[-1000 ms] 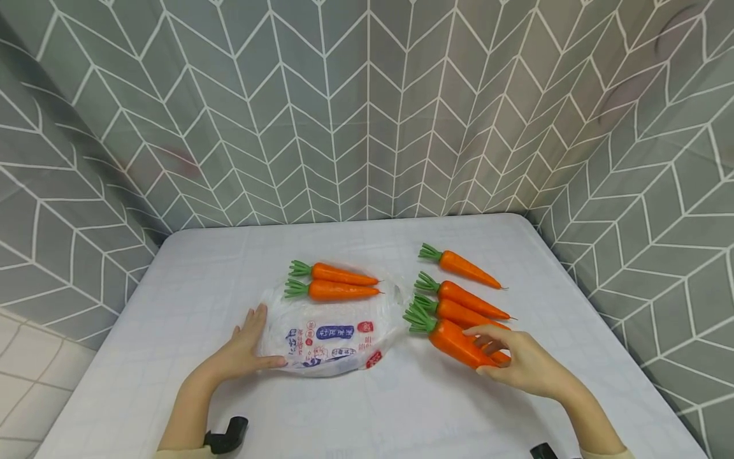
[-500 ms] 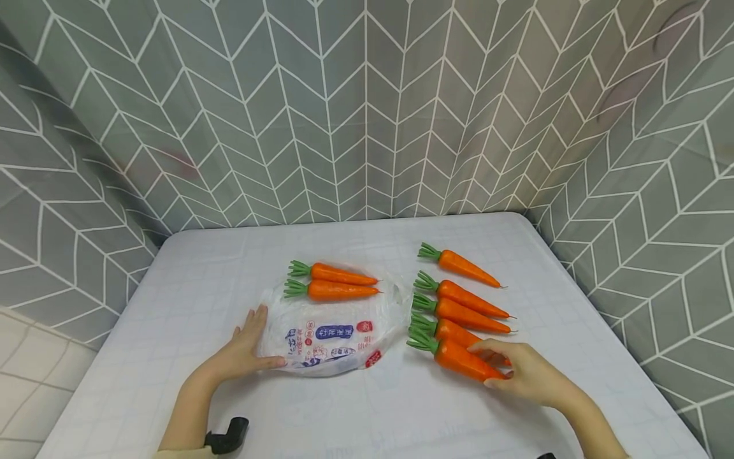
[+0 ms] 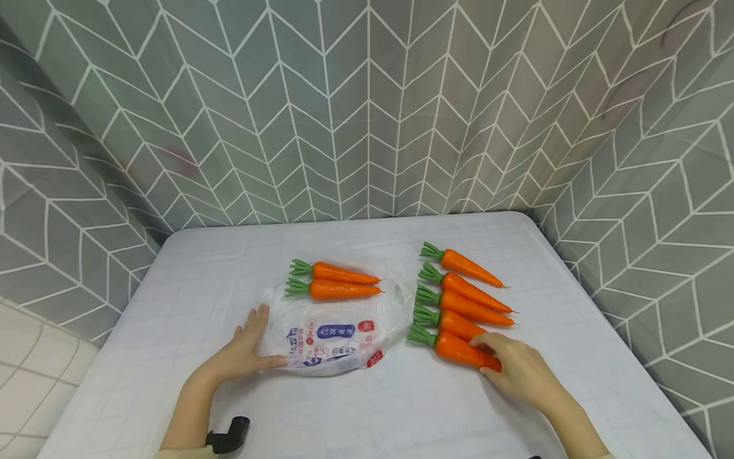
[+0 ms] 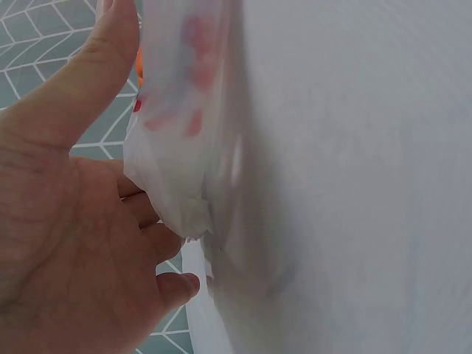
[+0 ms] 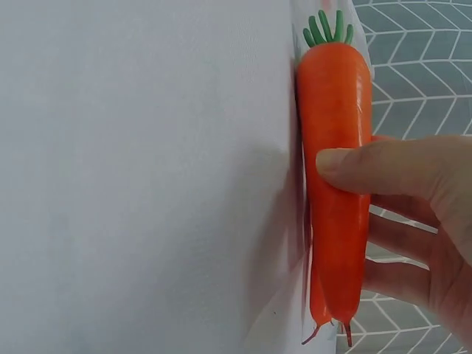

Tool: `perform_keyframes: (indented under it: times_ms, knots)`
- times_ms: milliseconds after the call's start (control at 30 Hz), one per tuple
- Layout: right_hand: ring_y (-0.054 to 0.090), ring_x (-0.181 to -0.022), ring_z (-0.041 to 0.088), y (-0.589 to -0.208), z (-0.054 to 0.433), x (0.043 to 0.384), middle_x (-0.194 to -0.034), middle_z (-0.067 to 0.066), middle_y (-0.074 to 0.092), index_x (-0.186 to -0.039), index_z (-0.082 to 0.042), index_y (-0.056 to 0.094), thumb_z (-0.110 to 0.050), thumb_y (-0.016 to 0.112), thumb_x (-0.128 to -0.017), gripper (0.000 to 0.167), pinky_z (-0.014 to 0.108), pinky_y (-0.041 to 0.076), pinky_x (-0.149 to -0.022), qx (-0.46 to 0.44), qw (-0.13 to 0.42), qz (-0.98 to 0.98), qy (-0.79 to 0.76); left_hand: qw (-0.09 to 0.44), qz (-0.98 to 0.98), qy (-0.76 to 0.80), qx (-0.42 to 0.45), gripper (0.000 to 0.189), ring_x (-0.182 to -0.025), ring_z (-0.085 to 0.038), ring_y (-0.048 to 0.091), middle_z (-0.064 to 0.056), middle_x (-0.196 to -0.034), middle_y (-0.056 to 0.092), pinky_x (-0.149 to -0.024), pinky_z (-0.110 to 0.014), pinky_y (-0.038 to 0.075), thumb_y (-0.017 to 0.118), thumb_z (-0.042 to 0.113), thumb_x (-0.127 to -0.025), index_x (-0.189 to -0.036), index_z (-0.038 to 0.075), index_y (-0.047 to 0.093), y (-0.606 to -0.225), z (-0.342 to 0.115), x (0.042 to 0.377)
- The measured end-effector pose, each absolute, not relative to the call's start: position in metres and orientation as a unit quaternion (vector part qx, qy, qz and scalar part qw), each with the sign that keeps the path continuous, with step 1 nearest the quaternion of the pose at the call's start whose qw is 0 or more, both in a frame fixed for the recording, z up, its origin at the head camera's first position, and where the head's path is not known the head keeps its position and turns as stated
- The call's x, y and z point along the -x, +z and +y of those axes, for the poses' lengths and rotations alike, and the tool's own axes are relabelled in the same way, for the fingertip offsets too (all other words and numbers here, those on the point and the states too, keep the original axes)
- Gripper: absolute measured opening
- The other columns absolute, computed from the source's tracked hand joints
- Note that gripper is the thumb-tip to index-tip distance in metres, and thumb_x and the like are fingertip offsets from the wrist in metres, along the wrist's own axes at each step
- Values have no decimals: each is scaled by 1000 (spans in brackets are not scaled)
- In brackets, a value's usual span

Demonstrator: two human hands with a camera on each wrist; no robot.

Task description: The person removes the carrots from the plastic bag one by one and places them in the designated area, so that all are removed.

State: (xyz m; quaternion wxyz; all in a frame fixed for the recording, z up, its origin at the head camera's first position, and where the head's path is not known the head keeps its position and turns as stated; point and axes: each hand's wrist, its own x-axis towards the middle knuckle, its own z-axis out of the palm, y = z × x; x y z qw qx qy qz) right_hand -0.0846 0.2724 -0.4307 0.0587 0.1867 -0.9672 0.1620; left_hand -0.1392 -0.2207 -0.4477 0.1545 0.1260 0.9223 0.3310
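The left hand (image 3: 243, 344) rests with spread, straight fingers at the left edge of a white plastic bag (image 3: 344, 366) printed in red and blue. In the left wrist view the bag's crumpled edge (image 4: 177, 162) lies by its thumb and fingers. On the bag's far part lie two orange carrots (image 3: 343, 290) with green stubs. The right hand (image 3: 518, 370) pinches the tapered part of the nearest carrot (image 3: 455, 347) in a row. Its thumb presses that carrot (image 5: 335, 103) in the right wrist view, with another carrot (image 5: 318, 299) partly hidden behind.
Several carrots (image 3: 470, 290) lie side by side right of the bag, green ends toward it, the farthest slightly apart. A white cloth covers the table (image 3: 367, 421). Grey patterned curtains (image 3: 367, 115) stand behind and at both sides.
The right hand has brought its carrot from above the row down to the near end, then slightly back against its neighbour. The left hand and the bag stay put.
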Motion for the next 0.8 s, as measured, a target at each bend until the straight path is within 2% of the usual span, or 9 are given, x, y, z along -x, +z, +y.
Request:
perform_keyframes:
  times_ms: [200,400,633,800]
  knots:
    - [66,-89,22,-436,271,93,-101,2,70,-102,-14,68,-8,85,-67,40,43,55,-74,-167,77,-970,159,156,923,330,-122,119,-141,-48,-7,-33,-154,-2,-109,-66,-4,79,45,-75,-147,-14,4,-448,-219,139]
    - [65,-92,24,-437,270,97,-105,3,69,-105,-13,67,-11,85,-68,41,46,55,-74,-141,53,-976,155,153,924,328,-123,119,-141,-48,-7,-33,-154,-2,-109,-65,-3,79,45,-75,-147,-14,5,-449,-219,139]
    - [63,-103,30,-428,273,95,-112,6,68,-112,-12,67,-21,87,-67,50,51,53,-78,-147,58,-976,152,153,923,332,-120,120,-141,-48,-7,-33,-154,-3,-109,-65,-3,79,45,-75,-147,-14,4,-450,-219,139]
    - [64,-99,26,-415,274,98,-111,1,68,-117,-14,64,-28,88,-66,58,48,54,-73,-157,75,-965,194,148,923,333,-121,120,-141,-48,-7,-33,-154,-2,-109,-65,-4,79,45,-75,-147,-14,5,-450,-219,139]
